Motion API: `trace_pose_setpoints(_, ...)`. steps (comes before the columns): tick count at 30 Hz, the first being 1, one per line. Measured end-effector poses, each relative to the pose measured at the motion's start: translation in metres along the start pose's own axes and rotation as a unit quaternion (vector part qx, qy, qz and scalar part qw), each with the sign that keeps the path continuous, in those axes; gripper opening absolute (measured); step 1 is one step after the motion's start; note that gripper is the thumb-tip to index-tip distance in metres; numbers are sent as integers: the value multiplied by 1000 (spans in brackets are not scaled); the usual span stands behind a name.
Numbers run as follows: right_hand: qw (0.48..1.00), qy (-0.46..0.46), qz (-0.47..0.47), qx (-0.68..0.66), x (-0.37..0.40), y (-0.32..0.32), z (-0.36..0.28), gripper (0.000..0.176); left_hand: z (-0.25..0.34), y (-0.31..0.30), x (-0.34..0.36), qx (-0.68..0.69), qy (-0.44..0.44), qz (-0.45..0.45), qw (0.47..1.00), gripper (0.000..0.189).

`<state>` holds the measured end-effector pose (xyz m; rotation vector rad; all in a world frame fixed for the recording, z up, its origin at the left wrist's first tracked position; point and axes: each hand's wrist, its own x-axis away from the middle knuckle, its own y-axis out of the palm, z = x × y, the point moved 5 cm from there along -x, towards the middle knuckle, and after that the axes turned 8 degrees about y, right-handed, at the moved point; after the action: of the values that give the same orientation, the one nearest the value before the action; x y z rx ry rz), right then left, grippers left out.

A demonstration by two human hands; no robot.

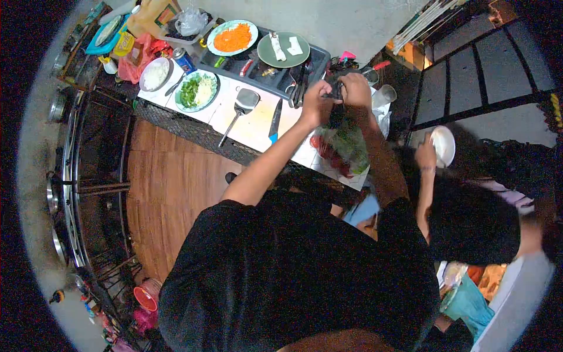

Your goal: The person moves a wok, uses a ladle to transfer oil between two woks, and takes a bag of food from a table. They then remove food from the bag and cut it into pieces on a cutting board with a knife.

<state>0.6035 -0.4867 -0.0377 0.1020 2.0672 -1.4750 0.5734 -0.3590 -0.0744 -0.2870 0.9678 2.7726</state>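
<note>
Both arms reach forward over the far right part of the white-tiled counter point(220, 120). My left hand point(318, 102) is closed, its fingers bent round something dark that I cannot make out. Close beside it, my right hand point(355, 91) is closed on the dark thing too. Below my hands lies a clear plastic bag point(343, 149) with green and red contents, partly blurred. A knife point(275, 122) with a blue handle end and a metal spatula point(246, 101) rest on the counter to the left of my left hand.
Plates of orange shreds point(233, 38), chopped greens point(196, 91) and white pieces point(284, 49) stand along the counter, near a dark compartment tray point(258, 70). A white bowl point(156, 74) stands at left. At right, another person's hand point(426, 154) holds a white bowl point(443, 146).
</note>
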Motion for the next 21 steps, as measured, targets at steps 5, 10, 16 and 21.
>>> trace_pose_setpoints(5, 997, 67, -23, 39, -2, -16, 10, 26, -11, 10, -13, -138, 65, -42, 987, 20)
trace_pose_setpoints(10, 990, 65, -122, -5, 35, 29, 47, 25, -64, -26, 4, -323, 208, -96, 918, 24)
trace_pose_setpoints(16, 979, 39, -21, -198, 66, 3, 0, 16, -26, -31, 44, -432, 120, -38, 893, 27)
trace_pose_setpoints(21, 962, 211, -41, -171, 153, 35, -70, 10, 14, -74, 106, -404, -33, 0, 914, 21)
